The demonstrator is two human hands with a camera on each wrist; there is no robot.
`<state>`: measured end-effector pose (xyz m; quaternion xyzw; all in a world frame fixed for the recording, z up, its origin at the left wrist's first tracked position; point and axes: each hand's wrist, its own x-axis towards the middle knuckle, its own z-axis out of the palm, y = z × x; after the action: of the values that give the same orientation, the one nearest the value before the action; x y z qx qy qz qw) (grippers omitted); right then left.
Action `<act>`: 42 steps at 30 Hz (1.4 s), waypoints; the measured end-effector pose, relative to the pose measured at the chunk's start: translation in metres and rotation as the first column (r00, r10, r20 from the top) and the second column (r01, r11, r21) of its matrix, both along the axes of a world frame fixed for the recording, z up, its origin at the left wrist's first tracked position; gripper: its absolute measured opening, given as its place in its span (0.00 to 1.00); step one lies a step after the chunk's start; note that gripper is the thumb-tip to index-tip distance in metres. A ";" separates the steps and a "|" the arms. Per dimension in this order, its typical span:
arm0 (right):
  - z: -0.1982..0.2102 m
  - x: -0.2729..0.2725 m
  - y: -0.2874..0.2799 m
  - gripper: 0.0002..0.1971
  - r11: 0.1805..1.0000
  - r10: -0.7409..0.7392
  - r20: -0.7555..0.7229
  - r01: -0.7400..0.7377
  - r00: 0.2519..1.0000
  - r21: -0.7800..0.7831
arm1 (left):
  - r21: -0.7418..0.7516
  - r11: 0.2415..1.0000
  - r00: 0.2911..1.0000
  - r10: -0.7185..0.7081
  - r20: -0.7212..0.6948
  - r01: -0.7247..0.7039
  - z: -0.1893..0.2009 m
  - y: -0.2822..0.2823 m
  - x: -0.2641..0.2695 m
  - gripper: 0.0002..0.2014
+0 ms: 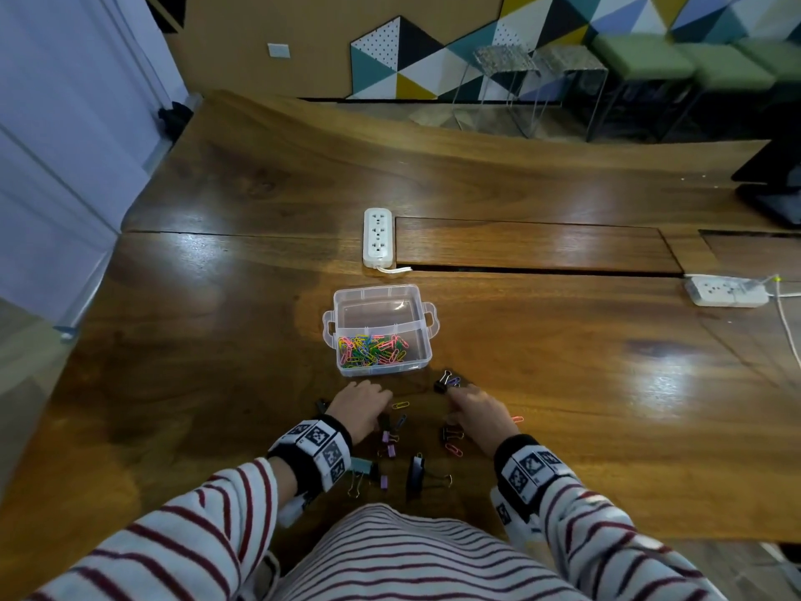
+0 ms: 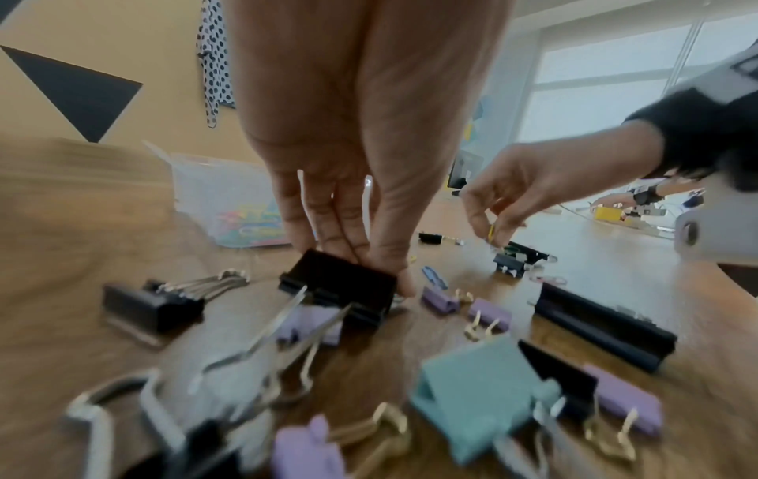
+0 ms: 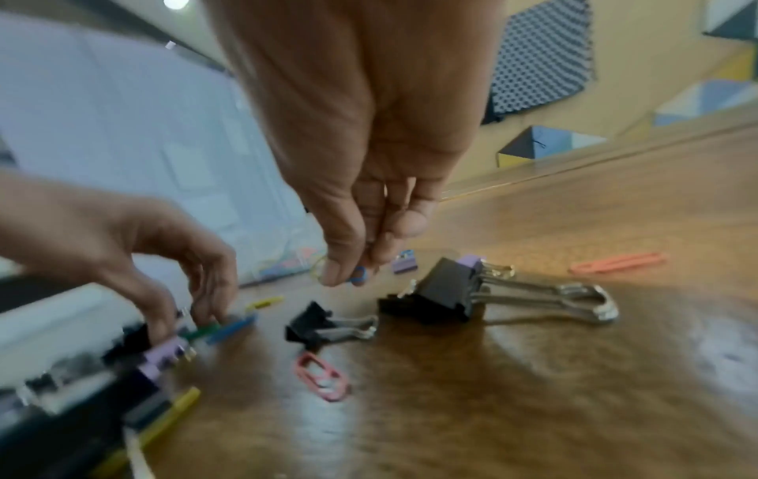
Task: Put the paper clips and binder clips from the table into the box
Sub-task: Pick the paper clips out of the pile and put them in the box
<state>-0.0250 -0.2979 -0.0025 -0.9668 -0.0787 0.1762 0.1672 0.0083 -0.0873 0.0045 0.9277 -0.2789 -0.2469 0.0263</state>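
We are looking at office lounge or meeting room: long polished wooden table (image 1: 520, 349) carrying white power strip (image 1: 377, 238), geometric multicoloured wall panels (image 1: 433, 58) lining far wall, green cushioned stools (image 1: 641, 56) standing beneath, dark monitor base (image 1: 776, 197) sitting at table edge.

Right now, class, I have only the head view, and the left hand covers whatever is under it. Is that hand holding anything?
Observer: Yes. In the left wrist view the left hand pinches a black binder clip between fingers and thumb.
Operator: Which way do its handles face?
Observer: The silver handles point back toward the wrist.
Operator: And the right hand?
Observer: In the right wrist view the right hand pinches a small blue paper clip at its fingertips. The clip is mostly hidden.
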 end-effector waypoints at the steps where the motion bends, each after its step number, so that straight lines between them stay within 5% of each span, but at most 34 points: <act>1: 0.001 -0.004 -0.003 0.10 0.998 -0.043 -0.028 0.044 0.999 0.038 | -0.011 1.000 1.000 0.005 -0.003 -0.005 -0.001 0.002 -0.001 0.14; 8: -0.007 -0.045 -0.017 0.11 0.993 -0.113 -0.196 0.118 0.974 0.017 | -0.074 0.997 1.000 0.007 -0.009 -0.008 -0.009 0.008 -0.006 0.07; 15: -0.007 -0.050 0.003 0.10 0.988 -0.148 -0.078 0.151 0.986 0.034 | -0.259 0.958 0.989 0.101 -0.108 -0.126 -0.003 -0.019 -0.013 0.04; 18: -0.003 -0.052 0.009 0.10 0.994 -0.107 -0.027 0.107 0.994 -0.002 | -0.230 0.961 0.988 0.142 -0.057 -0.151 -0.005 -0.038 -0.022 0.04; 25: 0.001 -0.051 0.009 0.13 1.000 0.004 -0.020 -0.004 1.000 -0.018 | -0.168 0.976 0.991 0.136 -0.016 -0.136 -0.014 -0.054 -0.038 0.20; 30: 0.000 -0.051 0.007 0.09 0.998 0.052 -0.046 -0.050 0.998 0.031 | -0.266 0.946 0.981 0.161 -0.113 -0.186 -0.013 -0.044 -0.030 0.10; 36: 0.009 -0.035 -0.045 0.06 0.907 -0.340 -0.036 0.338 0.940 0.253 | -0.380 0.815 0.898 0.376 -0.226 -0.437 -0.006 0.000 0.003 0.03; 42: 0.006 -0.015 -0.087 0.12 0.964 -0.262 -0.070 0.258 0.963 -0.066 | -0.235 0.920 0.943 0.272 -0.193 -0.314 -0.007 -0.002 -0.001 0.03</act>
<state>-0.0398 -0.3846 0.0038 -0.9655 0.0603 0.1924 0.1647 0.0071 -0.0894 -0.0025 0.9249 -0.1638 -0.2732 0.2076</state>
